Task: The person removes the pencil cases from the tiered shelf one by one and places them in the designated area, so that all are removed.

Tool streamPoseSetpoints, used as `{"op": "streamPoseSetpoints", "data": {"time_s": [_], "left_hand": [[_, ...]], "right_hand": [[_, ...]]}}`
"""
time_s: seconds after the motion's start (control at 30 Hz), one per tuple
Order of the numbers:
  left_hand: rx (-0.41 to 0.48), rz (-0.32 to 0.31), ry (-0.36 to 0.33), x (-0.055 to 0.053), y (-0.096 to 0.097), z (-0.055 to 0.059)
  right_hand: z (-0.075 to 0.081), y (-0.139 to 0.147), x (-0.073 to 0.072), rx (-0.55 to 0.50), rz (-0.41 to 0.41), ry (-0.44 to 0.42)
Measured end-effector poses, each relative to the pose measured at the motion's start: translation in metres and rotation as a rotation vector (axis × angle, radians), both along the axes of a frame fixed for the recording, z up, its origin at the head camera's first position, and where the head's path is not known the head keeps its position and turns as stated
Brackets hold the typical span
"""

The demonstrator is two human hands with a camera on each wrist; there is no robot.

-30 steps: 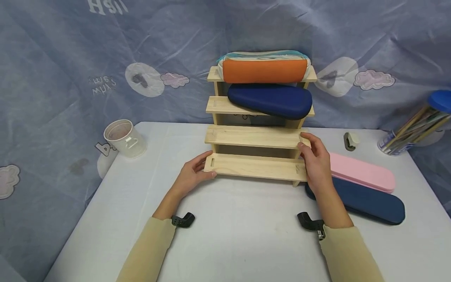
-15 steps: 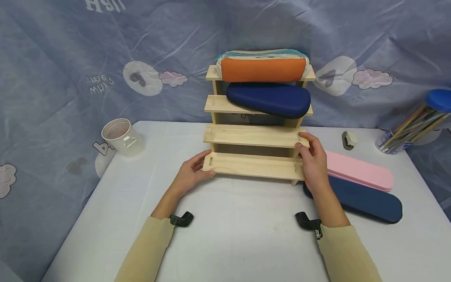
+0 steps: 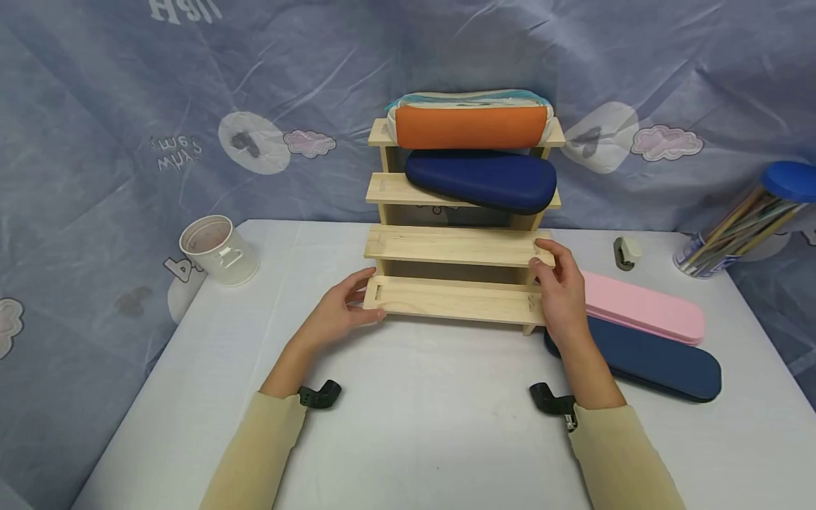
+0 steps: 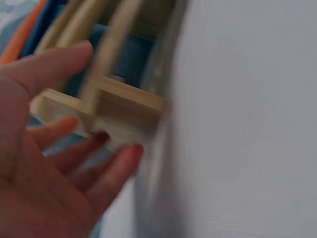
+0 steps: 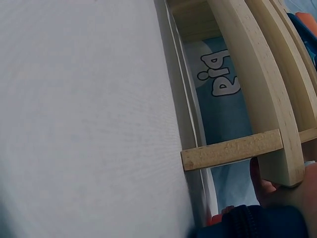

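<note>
A four-tier wooden rack (image 3: 454, 301) stands at the back of the table, its two lower shelves bare. My left hand (image 3: 333, 317) is at the left end of the lowest shelf, thumb by the front edge. Its fingers are spread beside the end panel in the left wrist view. My right hand (image 3: 562, 294) grips the rack's right end, with thumb and index finger at the second-lowest shelf. In the right wrist view, fingertips (image 5: 256, 178) show behind a shelf end. An orange and white pencil case (image 3: 470, 127) lies on top; a dark blue hard case (image 3: 481, 180) sits one tier below.
A pink case (image 3: 647, 308) and a navy case (image 3: 650, 361) lie side by side right of the rack. Behind them are a small stapler-like item (image 3: 627, 253) and a blue-lidded jar of sticks (image 3: 733, 227). A white mug-like pot (image 3: 223, 251) stands at the back left.
The head view has drifted slightly, so everything sits a little further left. My left forearm has eased slightly left. Both hands stay at the rack's ends, and the cases on it have not moved.
</note>
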State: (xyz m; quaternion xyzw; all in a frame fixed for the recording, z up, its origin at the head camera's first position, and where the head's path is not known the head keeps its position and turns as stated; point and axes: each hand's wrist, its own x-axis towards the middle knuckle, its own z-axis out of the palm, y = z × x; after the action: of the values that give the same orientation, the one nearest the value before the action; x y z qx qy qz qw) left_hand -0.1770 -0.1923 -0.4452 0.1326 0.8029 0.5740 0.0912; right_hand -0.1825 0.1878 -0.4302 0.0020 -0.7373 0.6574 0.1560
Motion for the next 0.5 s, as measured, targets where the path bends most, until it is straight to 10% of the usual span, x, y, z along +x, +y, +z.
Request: {"op": "streamPoseSetpoints", "data": {"time_s": [0.2, 0.5], "left_hand": [[-0.133, 0.053, 0.062, 0.008, -0.005, 0.031], [-0.059, 0.133, 0.269, 0.018, 0.006, 0.072]], "right_hand": [[0.0, -0.001, 0.0, 0.008, -0.001, 0.007], [0.001, 0.0, 0.001, 0.027, 0.002, 0.007]]}}
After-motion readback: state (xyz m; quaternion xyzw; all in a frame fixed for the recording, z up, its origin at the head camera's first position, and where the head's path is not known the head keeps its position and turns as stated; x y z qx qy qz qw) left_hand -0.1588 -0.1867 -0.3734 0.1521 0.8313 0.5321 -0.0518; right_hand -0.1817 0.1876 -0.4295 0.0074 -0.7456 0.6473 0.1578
